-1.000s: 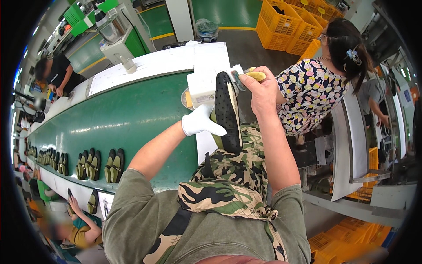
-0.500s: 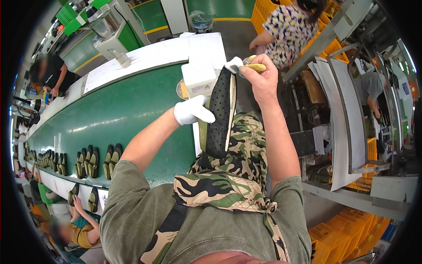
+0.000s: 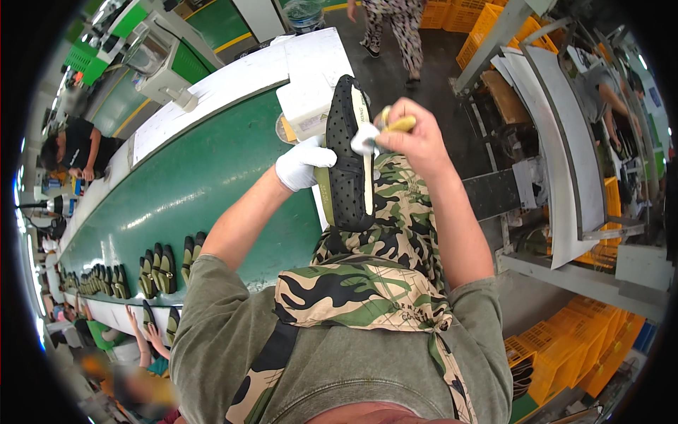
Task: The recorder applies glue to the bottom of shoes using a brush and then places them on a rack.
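My left hand [image 3: 305,164], in a white glove, grips a shoe [image 3: 345,138] by its side, with the thumb on the sole. The shoe is upright on end, its black dotted sole turned toward my right and a cream strip along the edge; some olive green shows next to the glove. My bare right hand [image 3: 417,134] is closed around a yellow-handled tool [image 3: 401,124] with a white, cloth-like head [image 3: 365,139]. That white head presses against the cream edge strip, about midway along the shoe. Exactly what the head is made of cannot be made out.
A green-topped bench [image 3: 205,169] runs along my left, with rows of olive and black shoes [image 3: 157,268] on it. White boxes [image 3: 307,106] stand ahead. Yellow crates [image 3: 565,346] are stacked at lower right. Co-workers [image 3: 85,152] sit at the left, and one walks [image 3: 392,32] ahead.
My right hand has brought the white-headed tool down from the toe to the middle of the shoe's edge. The shoe has shifted up slightly. The co-worker ahead has moved left.
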Demonstrator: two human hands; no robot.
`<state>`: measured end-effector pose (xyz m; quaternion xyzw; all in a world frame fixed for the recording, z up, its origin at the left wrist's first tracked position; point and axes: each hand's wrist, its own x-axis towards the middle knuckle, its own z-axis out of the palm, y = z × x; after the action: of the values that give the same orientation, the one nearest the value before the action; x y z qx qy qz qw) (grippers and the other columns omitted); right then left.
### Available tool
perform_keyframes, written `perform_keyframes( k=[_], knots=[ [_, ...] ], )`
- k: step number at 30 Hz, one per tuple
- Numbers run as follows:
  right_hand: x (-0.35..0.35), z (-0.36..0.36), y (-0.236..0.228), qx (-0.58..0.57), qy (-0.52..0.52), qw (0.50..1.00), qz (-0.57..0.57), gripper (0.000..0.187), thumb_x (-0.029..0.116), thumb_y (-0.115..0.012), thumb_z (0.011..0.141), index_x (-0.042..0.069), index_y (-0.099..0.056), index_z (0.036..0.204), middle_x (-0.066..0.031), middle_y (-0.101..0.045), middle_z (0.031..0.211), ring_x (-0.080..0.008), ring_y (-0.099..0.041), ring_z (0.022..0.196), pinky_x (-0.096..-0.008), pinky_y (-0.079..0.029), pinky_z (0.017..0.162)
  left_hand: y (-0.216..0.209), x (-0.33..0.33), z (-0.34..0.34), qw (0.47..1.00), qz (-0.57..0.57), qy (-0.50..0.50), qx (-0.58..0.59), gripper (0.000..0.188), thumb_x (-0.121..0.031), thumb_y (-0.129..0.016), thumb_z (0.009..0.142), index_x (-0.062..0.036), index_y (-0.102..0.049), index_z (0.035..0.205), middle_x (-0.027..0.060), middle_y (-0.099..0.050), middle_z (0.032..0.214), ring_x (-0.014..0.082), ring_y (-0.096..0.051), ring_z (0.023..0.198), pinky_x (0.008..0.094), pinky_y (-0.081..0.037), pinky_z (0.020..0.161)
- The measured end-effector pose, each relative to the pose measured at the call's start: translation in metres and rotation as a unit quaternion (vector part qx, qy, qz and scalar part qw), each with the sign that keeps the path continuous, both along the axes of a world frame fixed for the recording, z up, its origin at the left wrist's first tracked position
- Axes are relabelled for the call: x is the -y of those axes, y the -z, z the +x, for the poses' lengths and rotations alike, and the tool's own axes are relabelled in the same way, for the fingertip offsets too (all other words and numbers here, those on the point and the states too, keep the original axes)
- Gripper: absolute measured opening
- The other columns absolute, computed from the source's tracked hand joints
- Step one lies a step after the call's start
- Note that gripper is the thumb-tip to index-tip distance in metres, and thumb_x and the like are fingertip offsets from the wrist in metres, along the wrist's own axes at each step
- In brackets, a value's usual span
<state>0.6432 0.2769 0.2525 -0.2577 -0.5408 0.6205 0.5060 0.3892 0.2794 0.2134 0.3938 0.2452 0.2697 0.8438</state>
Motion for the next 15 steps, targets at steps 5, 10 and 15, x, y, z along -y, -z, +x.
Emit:
perform_keyframes(
  k=[5,10,15],
  knots=[
    [-0.029,-0.017,-0.008,0.008,0.153,0.982,0.11,0.023,0.004,-0.077,0.084,0.006,-0.054,0.084,0.0015,-0.06,0.085,-0.0051,-0.051,0.075,-0.0228,-0.044,0.064,-0.012,0.001,0.006,1.0,-0.023,-0.002,0.018,0.093,-0.03,-0.084,0.067,0.0004,-0.043,0.145,0.02,-0.061,0.133,0.0335,-0.062,0.12,0.0475,-0.049,0.107],
    [0.002,-0.001,0.002,0.079,0.145,0.978,0.129,0.027,0.006,-0.079,0.081,0.006,-0.053,0.082,0.002,-0.056,0.079,-0.005,-0.048,0.073,-0.0235,-0.041,0.063,-0.019,-0.001,0.016,0.998,-0.007,-0.04,0.042,0.087,-0.03,-0.079,0.072,-0.0015,-0.042,0.146,0.0195,-0.061,0.132,0.0363,-0.06,0.122,0.0576,-0.045,0.109],
    [0.035,0.021,0.01,0.103,0.057,0.992,0.04,0.029,0.009,-0.08,0.084,0.007,-0.051,0.084,-0.0062,-0.063,0.096,-0.0093,-0.054,0.086,-0.0255,-0.044,0.076,-0.017,-0.003,0.021,0.993,-0.049,-0.084,0.061,0.071,-0.019,-0.072,0.079,-0.0012,-0.046,0.143,0.0142,-0.061,0.132,0.0275,-0.063,0.117,0.0414,-0.05,0.105]
  ],
)
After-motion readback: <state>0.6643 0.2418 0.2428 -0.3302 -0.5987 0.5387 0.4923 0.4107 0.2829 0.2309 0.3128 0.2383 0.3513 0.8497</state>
